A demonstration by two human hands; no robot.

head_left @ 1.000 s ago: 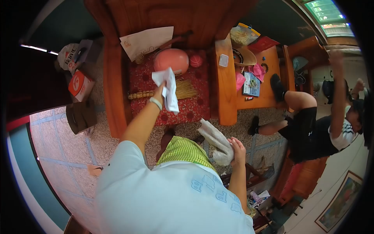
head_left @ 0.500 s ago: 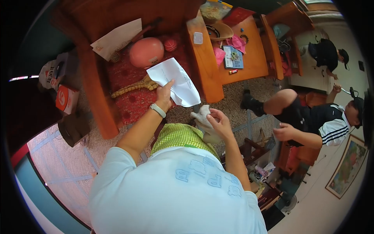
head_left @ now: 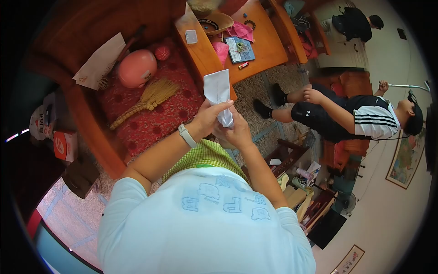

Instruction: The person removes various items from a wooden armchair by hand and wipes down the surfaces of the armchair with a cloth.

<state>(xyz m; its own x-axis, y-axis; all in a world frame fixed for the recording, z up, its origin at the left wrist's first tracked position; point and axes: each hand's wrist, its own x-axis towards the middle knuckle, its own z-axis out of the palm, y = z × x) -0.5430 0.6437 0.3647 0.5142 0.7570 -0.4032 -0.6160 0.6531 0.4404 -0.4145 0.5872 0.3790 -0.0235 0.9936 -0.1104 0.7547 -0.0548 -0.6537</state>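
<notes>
A white sheet of paper point(head_left: 216, 86), folded narrow, stands up between my two hands in front of my waist. My left hand point(head_left: 207, 119), with a pale watch on the wrist, is closed on its lower left side, thumb lying across it. Around the paper's bottom end, my right hand point(head_left: 239, 132) is closed from the other side, and the two hands touch. The greyish-white cloth seen earlier in my right hand is not visible; whether it is under my fingers I cannot tell. Below hangs a green checked garment point(head_left: 200, 157).
On the red-cushioned wooden bench point(head_left: 169, 116) lie a straw hand broom point(head_left: 153, 98), a pink ball point(head_left: 137, 68) and a small red ball point(head_left: 162, 52). A wooden table point(head_left: 269, 39) bears a hat, a blue booklet and pink cloth. A person point(head_left: 360, 112) sits at right; another point(head_left: 353, 25) is farther back.
The paper has gone from a spread sheet in my left hand to a narrow fold held in both. My right hand has moved up to it. The seated person's arm and legs have shifted.
</notes>
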